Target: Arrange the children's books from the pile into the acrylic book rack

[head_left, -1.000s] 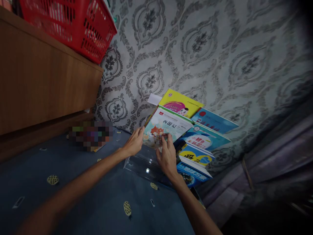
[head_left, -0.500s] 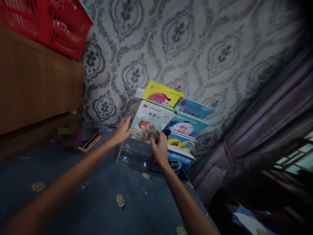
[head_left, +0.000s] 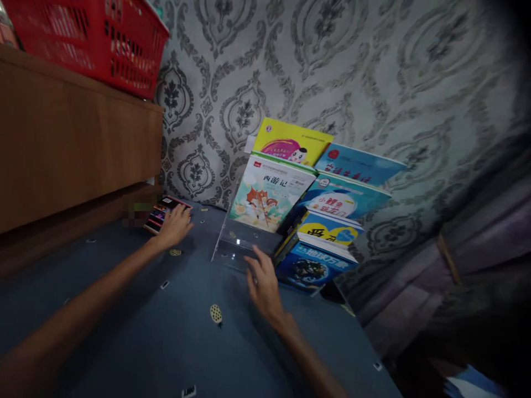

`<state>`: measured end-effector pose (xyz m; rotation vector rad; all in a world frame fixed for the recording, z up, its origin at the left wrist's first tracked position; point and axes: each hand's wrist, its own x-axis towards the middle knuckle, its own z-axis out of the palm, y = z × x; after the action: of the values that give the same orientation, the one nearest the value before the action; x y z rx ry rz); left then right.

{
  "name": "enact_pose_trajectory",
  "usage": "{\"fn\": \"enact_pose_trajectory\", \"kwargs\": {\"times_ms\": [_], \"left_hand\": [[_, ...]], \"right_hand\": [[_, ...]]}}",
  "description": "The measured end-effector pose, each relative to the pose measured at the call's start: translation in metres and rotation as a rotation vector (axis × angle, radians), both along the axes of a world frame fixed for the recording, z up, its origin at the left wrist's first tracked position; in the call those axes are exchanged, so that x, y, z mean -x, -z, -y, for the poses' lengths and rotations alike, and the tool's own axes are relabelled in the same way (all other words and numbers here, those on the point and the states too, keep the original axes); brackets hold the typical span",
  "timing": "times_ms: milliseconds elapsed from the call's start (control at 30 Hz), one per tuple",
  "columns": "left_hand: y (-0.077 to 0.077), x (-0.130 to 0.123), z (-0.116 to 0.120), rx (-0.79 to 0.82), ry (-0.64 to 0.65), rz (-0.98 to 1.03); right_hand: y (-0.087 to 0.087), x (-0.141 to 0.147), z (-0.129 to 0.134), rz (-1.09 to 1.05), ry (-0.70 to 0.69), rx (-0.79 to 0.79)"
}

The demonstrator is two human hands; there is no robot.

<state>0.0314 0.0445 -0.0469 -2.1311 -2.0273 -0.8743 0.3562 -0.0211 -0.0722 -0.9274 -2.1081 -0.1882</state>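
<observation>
On the left, my left hand (head_left: 176,226) rests with fingers stretched over a dark book with a colourful cover (head_left: 156,215), lying on the blue patterned cloth (head_left: 174,320). My right hand (head_left: 264,284) is open, fingers apart and bent, in front of a clear stepped book stand (head_left: 234,250). Upright in the stand is a white-and-green picture book (head_left: 265,196), with a yellow book (head_left: 294,141) behind it. To its right stand a pale blue book (head_left: 357,166), a teal book (head_left: 352,196), a yellow-and-blue book (head_left: 329,229) and a dark blue book with a globe (head_left: 311,268).
A red plastic basket (head_left: 87,41) sits on a wooden cabinet (head_left: 78,138) at upper left. Grey patterned wallpaper (head_left: 315,72) rises behind the stand. A purplish curtain (head_left: 468,249) hangs at right. Beside the dark book is a blurred patch.
My left hand has left the edge of the white-and-green book and moved left onto the dark book. My right hand has drawn back from that book's front. The view has shifted.
</observation>
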Motion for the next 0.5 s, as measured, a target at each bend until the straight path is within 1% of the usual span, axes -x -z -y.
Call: {"fn": "enact_pose_trajectory", "kwargs": {"times_ms": [100,167,200,267,367,500], "left_hand": [[0.002,0.035,0.007,0.183,-0.151,-0.091],[0.002,0.048,0.011,0.281,-0.196,-0.137],[0.003,0.051,0.013,0.312,-0.204,-0.160],[0.006,0.052,0.018,0.350,-0.211,-0.238],[0.009,0.048,0.024,0.393,-0.222,-0.380],[0.004,0.048,0.025,0.439,-0.212,-0.453]], "right_hand": [[0.032,0.003,0.018,0.056,-0.069,0.060],[0.046,0.004,0.025,0.073,-0.100,0.092],[0.049,0.004,0.026,0.082,-0.115,0.106],[0.052,0.004,0.028,0.105,-0.140,0.134],[0.048,0.003,0.027,0.107,-0.146,0.169],[0.044,0.002,0.027,0.097,-0.166,0.203]]}}
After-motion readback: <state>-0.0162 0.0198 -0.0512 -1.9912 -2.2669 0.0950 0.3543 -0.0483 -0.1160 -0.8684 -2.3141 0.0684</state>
